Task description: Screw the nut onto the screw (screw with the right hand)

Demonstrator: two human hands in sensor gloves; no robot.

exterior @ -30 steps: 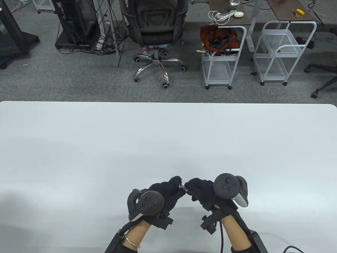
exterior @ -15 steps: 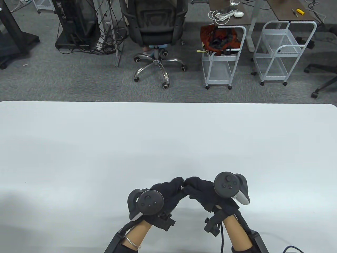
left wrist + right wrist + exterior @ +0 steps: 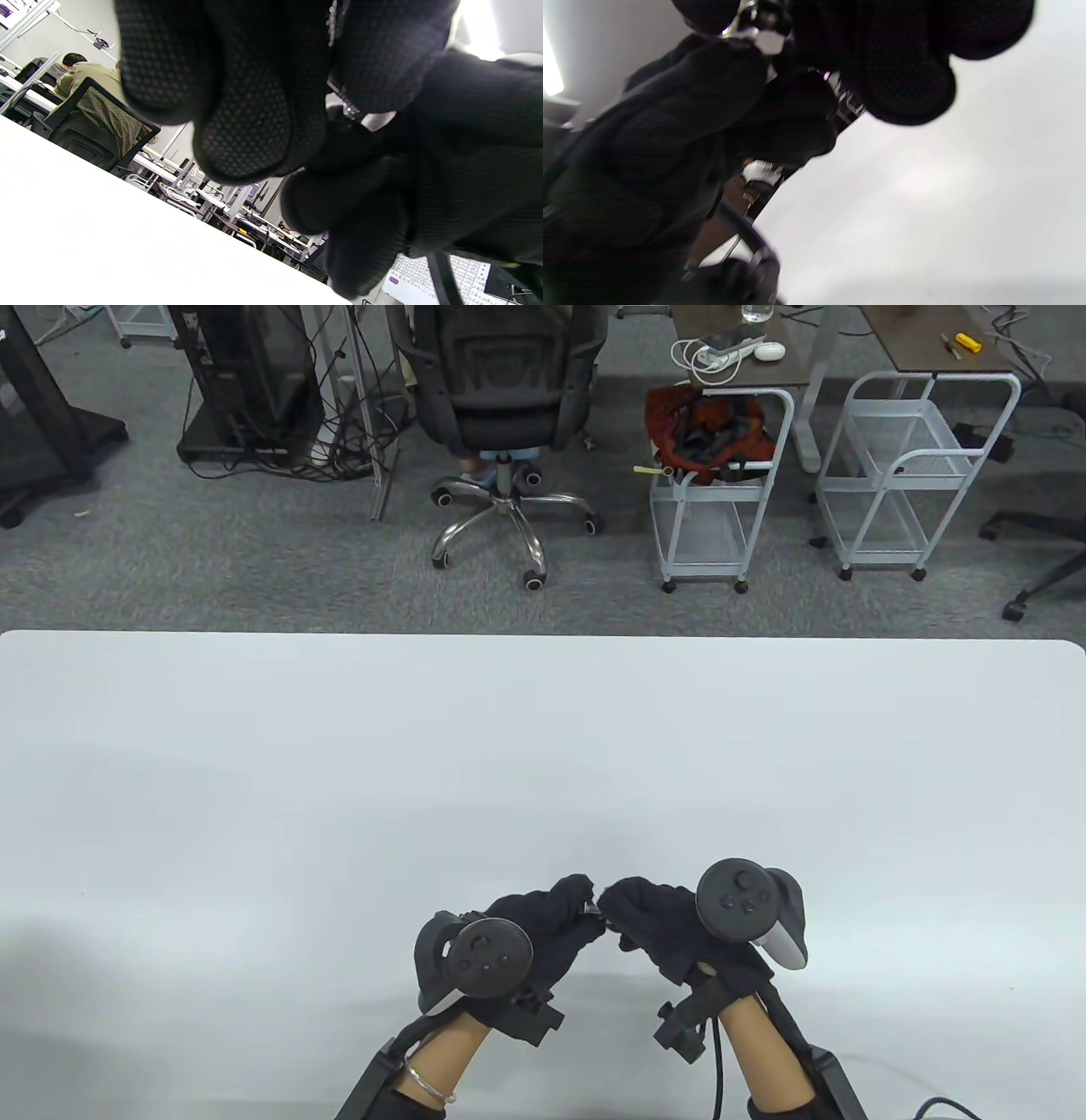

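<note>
Your left hand (image 3: pixel 543 929) pinches the screw (image 3: pixel 591 909) above the desk (image 3: pixel 254 780), near its front edge; only a sliver of metal shows between the gloves. Your right hand (image 3: pixel 657 920) pinches at that joint, the nut (image 3: pixel 746 19) barely visible. You seem mid-threading: next, regrip and twist with the right fingertips (image 3: pixel 612 897). Beyond the desk stand a chair (image 3: pixel 501 398) and carts (image 3: pixel 721 475), none obstructing

Gloved hands' fingers (image 3: pixel 585 899) meeting above table (image 3: pixel 339 772)
</note>
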